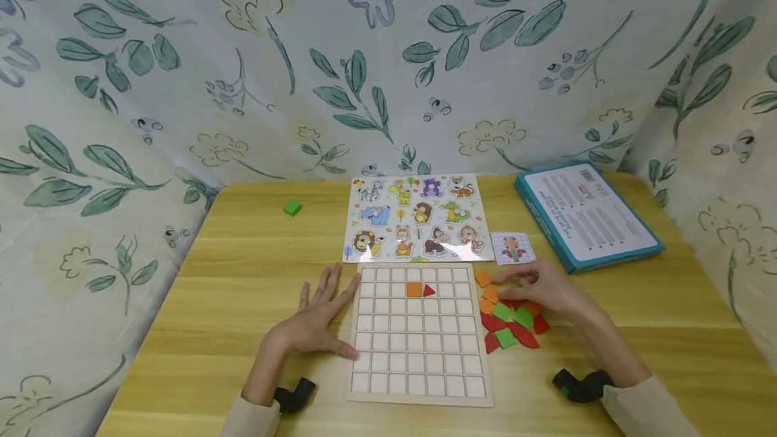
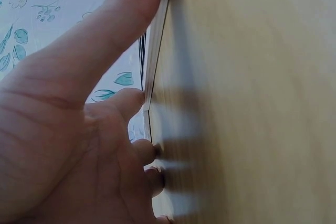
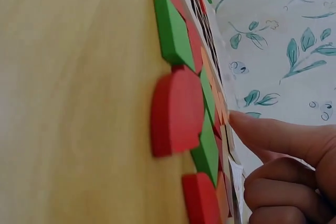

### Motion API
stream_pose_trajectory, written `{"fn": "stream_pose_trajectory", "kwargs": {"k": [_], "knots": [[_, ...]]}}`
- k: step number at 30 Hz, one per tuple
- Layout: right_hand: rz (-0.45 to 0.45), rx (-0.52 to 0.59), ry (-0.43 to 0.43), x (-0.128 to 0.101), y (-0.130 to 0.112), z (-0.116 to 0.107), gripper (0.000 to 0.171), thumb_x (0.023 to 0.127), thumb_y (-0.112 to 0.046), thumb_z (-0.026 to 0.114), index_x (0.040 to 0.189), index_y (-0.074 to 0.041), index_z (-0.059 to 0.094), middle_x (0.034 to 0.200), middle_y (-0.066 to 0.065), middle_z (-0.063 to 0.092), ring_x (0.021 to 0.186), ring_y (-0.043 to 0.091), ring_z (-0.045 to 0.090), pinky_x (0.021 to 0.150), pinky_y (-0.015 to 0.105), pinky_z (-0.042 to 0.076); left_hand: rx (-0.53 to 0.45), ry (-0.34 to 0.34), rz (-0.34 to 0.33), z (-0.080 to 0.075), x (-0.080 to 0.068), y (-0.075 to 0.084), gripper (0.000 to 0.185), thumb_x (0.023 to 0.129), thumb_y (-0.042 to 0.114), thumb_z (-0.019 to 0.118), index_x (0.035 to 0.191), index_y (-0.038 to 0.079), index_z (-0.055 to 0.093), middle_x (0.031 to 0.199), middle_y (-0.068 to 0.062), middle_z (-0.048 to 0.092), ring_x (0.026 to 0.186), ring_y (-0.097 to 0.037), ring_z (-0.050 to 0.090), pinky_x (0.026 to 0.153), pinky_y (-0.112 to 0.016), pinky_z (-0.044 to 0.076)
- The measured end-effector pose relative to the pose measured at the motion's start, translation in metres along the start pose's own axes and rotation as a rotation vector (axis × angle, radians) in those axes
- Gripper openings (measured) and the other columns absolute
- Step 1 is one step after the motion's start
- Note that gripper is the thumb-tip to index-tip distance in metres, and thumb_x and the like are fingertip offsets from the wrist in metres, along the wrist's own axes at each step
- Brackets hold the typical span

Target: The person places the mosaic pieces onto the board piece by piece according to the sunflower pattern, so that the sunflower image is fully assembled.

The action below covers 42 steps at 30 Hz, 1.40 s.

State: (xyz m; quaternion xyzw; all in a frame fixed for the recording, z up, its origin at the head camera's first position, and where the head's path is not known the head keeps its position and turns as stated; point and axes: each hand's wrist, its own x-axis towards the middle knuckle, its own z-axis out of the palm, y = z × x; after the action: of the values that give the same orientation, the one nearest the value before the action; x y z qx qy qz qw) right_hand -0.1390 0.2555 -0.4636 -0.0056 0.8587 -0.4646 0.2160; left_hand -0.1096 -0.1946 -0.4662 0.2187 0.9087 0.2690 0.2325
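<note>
My left hand (image 1: 312,326) lies spread along the left edge of a wooden grid board (image 1: 415,393), thumb and index finger touching its rim. In the left wrist view its thumb (image 2: 115,30) stretches along the board's edge. On the grid, an orange square (image 1: 414,289) sits beside a small red triangle (image 1: 429,290). Right of the board, my right hand (image 1: 543,288) reaches over a pile of flat red, green and orange pieces (image 1: 505,338). Its thumb (image 3: 278,135) touches the pile near an orange piece (image 1: 490,294); the other fingers are partly hidden, and no lifted piece shows.
An animal picture board (image 1: 419,218) lies behind the grid, with a small pattern card (image 1: 512,248) to its right. A blue-edged box (image 1: 589,214) stands at the back right. A lone green piece (image 1: 292,208) lies at the back left. Floral cloth (image 1: 364,73) surrounds the table.
</note>
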Motion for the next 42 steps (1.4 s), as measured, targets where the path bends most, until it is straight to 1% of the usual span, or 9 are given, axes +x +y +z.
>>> {"fn": "stream_pose_trajectory", "kwargs": {"k": [4, 7, 13, 17, 20, 23, 29, 37, 42], "knots": [[-0.021, -0.049, -0.052, -0.0015, 0.0053, -0.0070, 0.032, 0.087, -0.022, 0.084, 0.113, -0.006, 0.079, 0.063, -0.004, 0.032, 0.059, 0.014, 0.035, 0.053, 0.026, 0.026, 0.002, -0.002, -0.001, 0.0003, 0.0004, -0.0002, 0.132, 0.072, 0.051, 0.090, 0.168, 0.022, 0.005, 0.169, -0.021, -0.027, 0.157, -0.043, -0.028, 0.118, -0.074, -0.021], [-0.029, -0.075, -0.070, -0.0016, 0.0060, -0.0087, 0.030, 0.087, -0.023, 0.084, 0.112, -0.006, 0.079, 0.064, -0.004, 0.036, 0.061, 0.015, 0.038, 0.054, 0.027, 0.026, 0.002, 0.000, 0.004, 0.0006, 0.0008, -0.0005, 0.132, 0.072, 0.051, 0.090, 0.168, 0.022, 0.005, 0.169, -0.021, -0.027, 0.156, -0.043, -0.028, 0.118, -0.074, -0.021], [0.016, -0.088, -0.043, -0.0009, 0.0042, -0.0061, 0.030, 0.089, -0.027, 0.083, 0.111, -0.008, 0.079, 0.067, -0.003, 0.039, 0.067, 0.018, 0.041, 0.057, 0.027, 0.027, 0.009, -0.004, 0.005, 0.0014, 0.0017, -0.0021, 0.132, 0.072, 0.052, 0.090, 0.168, 0.022, 0.004, 0.169, -0.020, -0.028, 0.156, -0.043, -0.028, 0.118, -0.074, -0.021], [0.022, -0.109, -0.022, -0.0010, 0.0022, -0.0048, 0.029, 0.089, -0.030, 0.082, 0.109, -0.009, 0.080, 0.072, -0.002, 0.046, 0.075, 0.019, 0.044, 0.061, 0.027, 0.029, 0.010, -0.005, 0.007, 0.0006, 0.0029, -0.0024, 0.132, 0.072, 0.051, 0.090, 0.168, 0.023, 0.003, 0.169, -0.020, -0.028, 0.156, -0.042, -0.028, 0.118, -0.073, -0.021], [0.017, -0.111, -0.012, -0.0009, 0.0012, -0.0050, 0.029, 0.088, -0.029, 0.084, 0.108, -0.008, 0.080, 0.070, -0.002, 0.046, 0.072, 0.018, 0.043, 0.059, 0.027, 0.028, 0.011, 0.000, 0.011, 0.0001, 0.0033, -0.0022, 0.132, 0.072, 0.051, 0.090, 0.168, 0.022, 0.003, 0.169, -0.020, -0.028, 0.156, -0.042, -0.028, 0.118, -0.073, -0.021], [0.024, -0.108, -0.019, -0.0008, 0.0011, -0.0054, 0.030, 0.086, -0.027, 0.085, 0.108, -0.008, 0.080, 0.066, -0.003, 0.041, 0.067, 0.018, 0.042, 0.057, 0.026, 0.028, 0.011, -0.010, 0.009, 0.0003, 0.0031, -0.0021, 0.132, 0.072, 0.051, 0.090, 0.168, 0.022, 0.003, 0.169, -0.020, -0.029, 0.156, -0.042, -0.029, 0.118, -0.074, -0.021], [0.017, -0.129, -0.004, -0.0027, 0.0017, -0.0074, 0.029, 0.090, -0.028, 0.081, 0.111, -0.008, 0.078, 0.073, -0.002, 0.048, 0.076, 0.019, 0.045, 0.061, 0.027, 0.030, 0.010, -0.007, 0.004, 0.0001, 0.0025, -0.0013, 0.132, 0.072, 0.051, 0.090, 0.168, 0.022, 0.003, 0.169, -0.020, -0.029, 0.156, -0.042, -0.028, 0.118, -0.074, -0.021], [0.009, -0.118, -0.018, -0.0047, 0.0002, -0.0091, 0.031, 0.089, -0.025, 0.082, 0.112, -0.006, 0.077, 0.068, -0.003, 0.043, 0.069, 0.017, 0.044, 0.060, 0.027, 0.030, 0.011, -0.007, 0.009, 0.0003, 0.0030, -0.0024, 0.132, 0.072, 0.051, 0.090, 0.168, 0.021, 0.004, 0.169, -0.020, -0.028, 0.156, -0.043, -0.028, 0.118, -0.074, -0.021], [0.025, -0.129, 0.013, -0.0043, 0.0001, -0.0084, 0.034, 0.090, -0.025, 0.081, 0.116, -0.005, 0.075, 0.064, -0.002, 0.043, 0.066, 0.019, 0.045, 0.060, 0.027, 0.031, 0.015, -0.004, 0.007, 0.0009, 0.0023, -0.0028, 0.132, 0.072, 0.052, 0.090, 0.168, 0.021, 0.003, 0.169, -0.021, -0.028, 0.157, -0.043, -0.028, 0.118, -0.074, -0.020]]}}
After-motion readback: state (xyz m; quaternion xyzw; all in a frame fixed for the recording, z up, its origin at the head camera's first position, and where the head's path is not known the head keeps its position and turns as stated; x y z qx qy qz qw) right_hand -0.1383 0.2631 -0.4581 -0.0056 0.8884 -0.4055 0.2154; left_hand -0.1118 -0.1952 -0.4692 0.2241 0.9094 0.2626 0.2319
